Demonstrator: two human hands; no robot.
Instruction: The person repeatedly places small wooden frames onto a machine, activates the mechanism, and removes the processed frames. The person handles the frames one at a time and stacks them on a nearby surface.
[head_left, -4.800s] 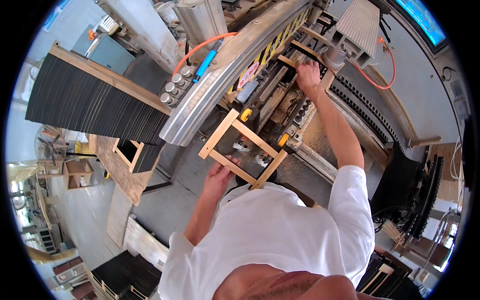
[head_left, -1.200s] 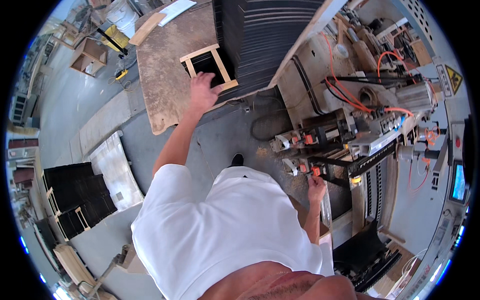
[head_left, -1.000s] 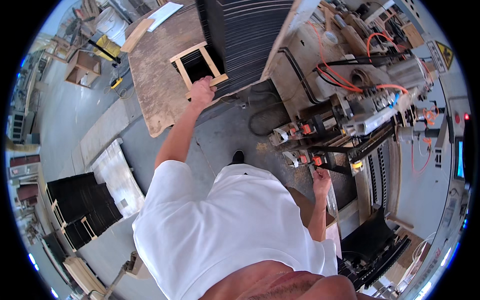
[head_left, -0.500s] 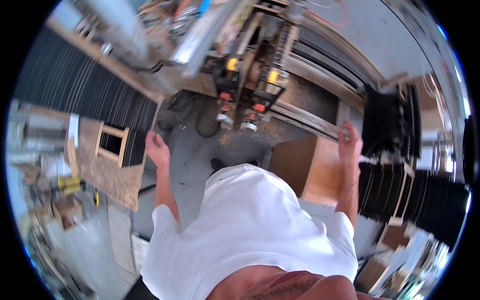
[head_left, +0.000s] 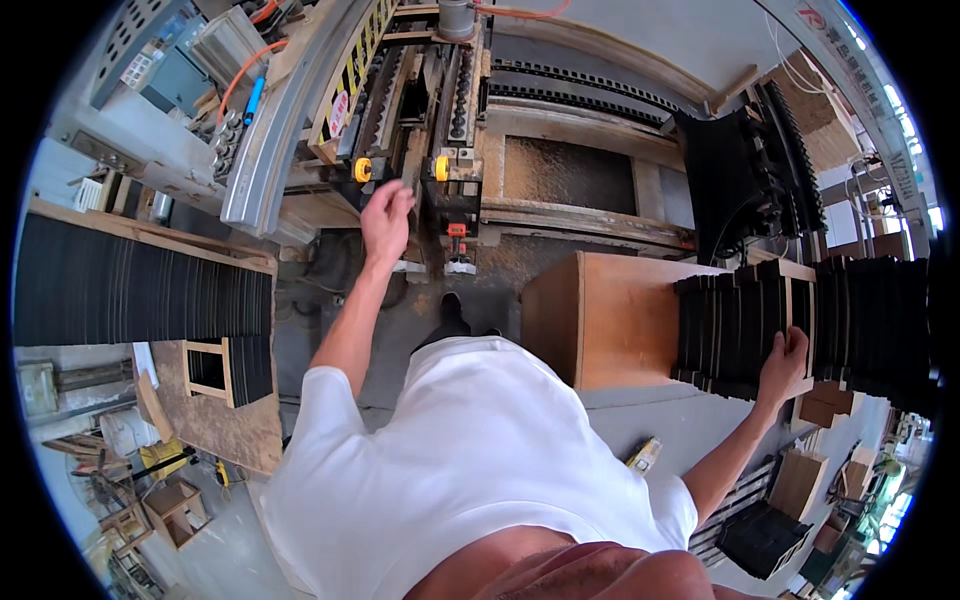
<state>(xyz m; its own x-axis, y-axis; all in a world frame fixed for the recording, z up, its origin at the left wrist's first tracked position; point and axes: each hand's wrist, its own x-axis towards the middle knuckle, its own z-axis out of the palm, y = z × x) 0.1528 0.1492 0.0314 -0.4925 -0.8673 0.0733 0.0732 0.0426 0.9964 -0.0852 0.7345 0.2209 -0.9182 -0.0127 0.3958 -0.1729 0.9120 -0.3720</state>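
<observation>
My left hand (head_left: pixel 386 222) is raised in front of the machine, beside one of its yellow knobs (head_left: pixel 362 170). Its fingers are loosely bent and somewhat apart, with nothing visible in them. To the right, my right hand (head_left: pixel 783 366) is at a light wooden frame (head_left: pixel 797 271) on a row of black-edged pieces (head_left: pixel 735 325). Its thumb and fingers close around one of the frame's thin strips; the palm side is hidden. A brown wooden panel box (head_left: pixel 630 320) stands left of that row.
Ahead is the machine with drill rows (head_left: pixel 458 95), an orange-and-white clamp (head_left: pixel 458 245) and sawdust (head_left: pixel 560 170) beneath. At left, more stacked black pieces (head_left: pixel 140 285) and a board table (head_left: pixel 250 430) carry a small wooden frame (head_left: pixel 207 372). A yellow-and-white object (head_left: pixel 645 455) lies on the floor.
My view has swung round and steadied. My left hand has moved from beside the left table up to the machine; my right hand has left the brown box for the wooden frame.
</observation>
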